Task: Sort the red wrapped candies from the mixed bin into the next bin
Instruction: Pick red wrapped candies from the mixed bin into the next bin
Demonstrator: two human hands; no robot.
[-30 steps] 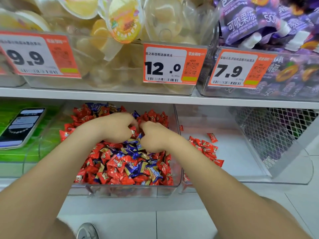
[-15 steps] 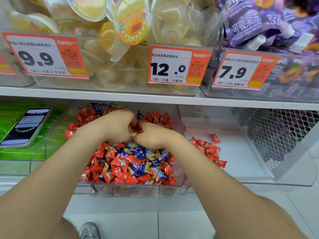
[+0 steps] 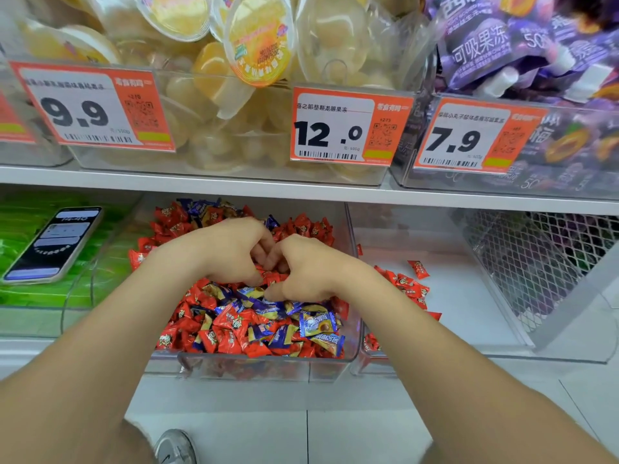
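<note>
left hand (image 3: 231, 252), right hand (image 3: 310, 269) close together, fingers curled

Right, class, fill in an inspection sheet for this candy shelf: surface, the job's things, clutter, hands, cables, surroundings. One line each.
Surface: white lower shelf, carrying clear bins.
Job's things: mixed bin heaped with red wrapped candies and blue ones; next bin holds a small red pile near its left wall.
Clutter: phone lying on green packets, screen lit.
Hands: left hand and right hand both down in the mixed bin, fingers curled, fingertips close together; grip hidden.
Cables: nothing seen.
Surroundings: upper shelf with jelly cups, purple pouches, orange price tags; wire mesh basket at right.
</note>
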